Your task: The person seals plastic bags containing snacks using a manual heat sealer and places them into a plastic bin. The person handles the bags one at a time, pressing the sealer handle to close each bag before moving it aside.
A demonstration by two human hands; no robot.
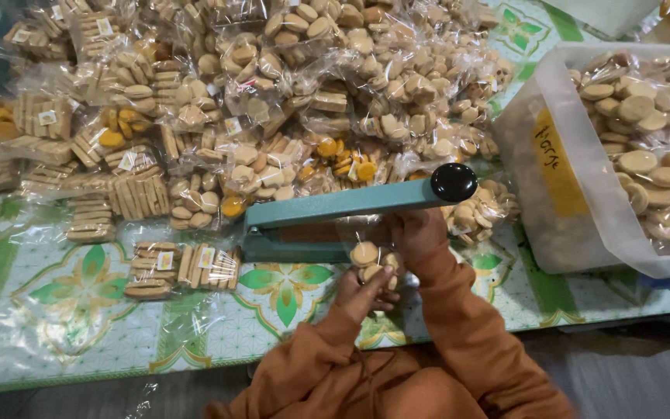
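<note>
Green-and-white patterned cloth (63, 326) covers the work surface, and nearly all of its far side is buried under sealed clear bags of biscuits (273, 93) — pale rounds, flat fingers, a few orange ones. At the right stands a big clear plastic tub (540, 225) lined with plastic and full of loose round biscuits. Front and centre sits the teal impulse heat sealer (335, 209), its arm lifted, black knob at the tip. The left hand (362, 293) is curled around a small clear bag of round biscuits (370, 260), fingers pinched on it from below, holding it just at the sealer's near edge. The right hand (416, 233) sits under the arm near the knob end, by the bag's top; whether it is spread or gripping I cannot tell — the sleeve and arm hide the fingers. By my reading this is the sealing step: bag mouth being lined up on the strip. The next move calls for a flat, unwrinkled mouth and a firm press of the arm.
</note>
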